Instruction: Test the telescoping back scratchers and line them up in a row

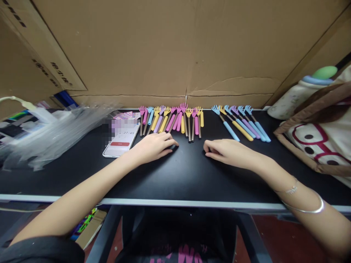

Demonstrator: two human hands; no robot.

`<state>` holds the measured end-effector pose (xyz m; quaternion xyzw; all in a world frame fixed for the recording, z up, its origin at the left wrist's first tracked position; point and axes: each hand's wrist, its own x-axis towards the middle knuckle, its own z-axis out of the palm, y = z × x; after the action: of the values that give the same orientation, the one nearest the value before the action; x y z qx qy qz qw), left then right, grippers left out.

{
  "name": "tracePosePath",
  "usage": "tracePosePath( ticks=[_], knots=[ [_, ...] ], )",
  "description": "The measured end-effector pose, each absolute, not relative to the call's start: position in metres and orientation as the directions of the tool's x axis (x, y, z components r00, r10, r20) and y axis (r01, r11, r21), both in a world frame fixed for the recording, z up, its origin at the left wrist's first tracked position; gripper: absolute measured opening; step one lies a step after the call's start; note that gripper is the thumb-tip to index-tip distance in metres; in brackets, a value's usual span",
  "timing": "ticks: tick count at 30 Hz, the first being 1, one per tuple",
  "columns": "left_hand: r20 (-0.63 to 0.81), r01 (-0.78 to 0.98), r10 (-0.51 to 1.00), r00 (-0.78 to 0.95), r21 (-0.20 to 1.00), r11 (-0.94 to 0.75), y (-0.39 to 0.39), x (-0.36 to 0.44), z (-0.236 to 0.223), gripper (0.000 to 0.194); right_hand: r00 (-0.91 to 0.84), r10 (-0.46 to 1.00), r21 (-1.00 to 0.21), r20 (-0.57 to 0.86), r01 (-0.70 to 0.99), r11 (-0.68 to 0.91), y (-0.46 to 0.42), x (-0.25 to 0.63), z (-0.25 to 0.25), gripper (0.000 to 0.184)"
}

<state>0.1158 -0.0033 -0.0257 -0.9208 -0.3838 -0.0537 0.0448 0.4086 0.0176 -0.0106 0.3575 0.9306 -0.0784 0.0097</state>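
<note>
My left hand (155, 148) rests on the black tabletop, its fingers stretched out and slightly apart, holding nothing. Just beyond it lies a row of back scratchers (189, 124) with pink, yellow, purple and blue claw heads and dark metal rods; coloured handle sleeves (196, 126) lie among them. Across a gap, my right hand (230, 153) also lies on the table, with its fingers loosely bent and nothing visible in them. Nearest to that hand is a second group of back scratchers (242, 124), whose rods end in blue, yellow and purple handles.
A phone (117, 149) showing a timer lies left of my left hand. Clear plastic bags (63, 135) cover the table's left side. To the right stand a bag with a glasses pattern (309, 137) and a white bottle (293, 96). Cardboard (164, 47) walls the back.
</note>
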Motion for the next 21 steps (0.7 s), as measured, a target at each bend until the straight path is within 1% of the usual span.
tracePosePath(
  ticks=[6,21],
  knots=[
    [0.140,0.709,0.698,0.703,-0.053,-0.703,-0.0028,0.1154,-0.0265,0.026,-0.745,0.663,-0.142,-0.076,0.666,0.732,0.0172,0.4088,-0.0100,0.012],
    [0.148,0.705,0.694,0.705,-0.038,-0.708,-0.0039,0.1149,-0.0259,0.025,-0.741,0.666,-0.145,-0.087,0.671,0.728,0.0163,0.4086,-0.0070,0.012]
  ],
)
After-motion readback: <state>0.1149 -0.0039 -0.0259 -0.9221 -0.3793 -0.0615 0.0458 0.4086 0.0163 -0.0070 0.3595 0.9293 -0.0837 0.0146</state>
